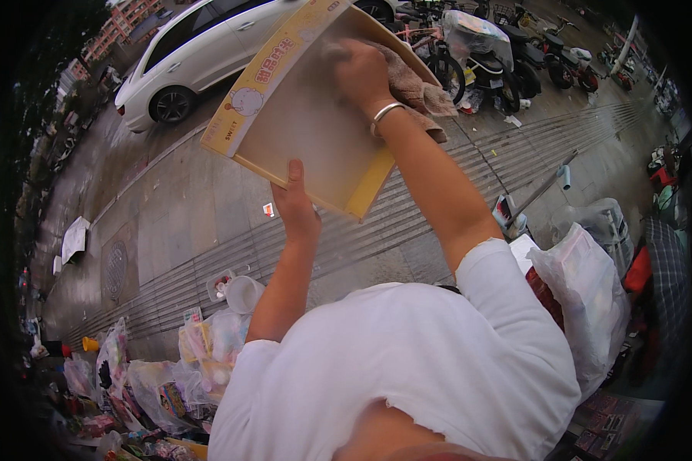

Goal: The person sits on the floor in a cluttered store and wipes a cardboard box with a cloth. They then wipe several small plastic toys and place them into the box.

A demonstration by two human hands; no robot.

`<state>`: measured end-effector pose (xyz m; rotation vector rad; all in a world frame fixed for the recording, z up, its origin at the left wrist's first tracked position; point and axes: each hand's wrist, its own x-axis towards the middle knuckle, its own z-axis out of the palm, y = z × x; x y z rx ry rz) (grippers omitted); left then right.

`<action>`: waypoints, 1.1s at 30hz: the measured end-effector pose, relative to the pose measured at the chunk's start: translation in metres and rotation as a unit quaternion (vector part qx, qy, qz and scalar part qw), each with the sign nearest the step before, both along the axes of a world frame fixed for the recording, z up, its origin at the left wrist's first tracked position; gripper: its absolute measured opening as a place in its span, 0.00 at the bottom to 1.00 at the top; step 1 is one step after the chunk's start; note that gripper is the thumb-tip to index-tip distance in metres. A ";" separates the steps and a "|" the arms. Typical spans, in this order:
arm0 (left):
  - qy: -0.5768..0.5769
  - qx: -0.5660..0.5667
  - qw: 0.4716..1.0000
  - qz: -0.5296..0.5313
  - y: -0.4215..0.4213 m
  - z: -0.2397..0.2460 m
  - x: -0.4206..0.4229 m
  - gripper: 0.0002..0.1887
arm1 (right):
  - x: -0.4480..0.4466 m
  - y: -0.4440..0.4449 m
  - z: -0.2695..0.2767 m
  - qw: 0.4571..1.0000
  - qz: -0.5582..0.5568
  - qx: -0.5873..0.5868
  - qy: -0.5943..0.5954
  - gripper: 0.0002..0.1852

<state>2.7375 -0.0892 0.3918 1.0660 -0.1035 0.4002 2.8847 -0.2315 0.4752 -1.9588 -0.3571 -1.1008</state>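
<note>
A shallow yellow cardboard box (265, 74), printed with a cartoon figure and writing, is held up and tilted in front of me. My left hand (297, 201) grips its lower edge, thumb over the near side. Over the box's broad hazy grey face, my right hand (363, 72) is curled around a brownish-pink towel (418, 86). Much of the towel hangs out to the right, past the box's edge. Whether the fingers touch that face is hard to tell, since blur covers the area. A silver bangle (387, 110) circles my right wrist.
Beyond the box stands a white car (207, 46), with parked bicycles and scooters (513, 57) to its right. Plastic-bagged goods (155, 392) crowd the lower left, near a white bucket (245, 294). Another large plastic bag (582, 294) is at my right. Wet paving (179, 230) spreads ahead.
</note>
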 end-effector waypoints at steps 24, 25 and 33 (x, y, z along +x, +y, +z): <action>-0.045 -0.080 0.996 0.011 0.032 -0.004 0.003 0.17 | -0.012 -0.052 -0.030 0.953 -0.004 -0.196 0.230 0.16; -0.070 -0.071 0.995 0.013 0.036 -0.006 0.006 0.16 | -0.015 -0.056 -0.032 0.941 -0.001 -0.184 0.283 0.16; 0.063 0.017 0.997 0.032 0.028 -0.017 0.004 0.19 | -0.028 -0.039 -0.015 0.985 0.168 -0.044 0.023 0.11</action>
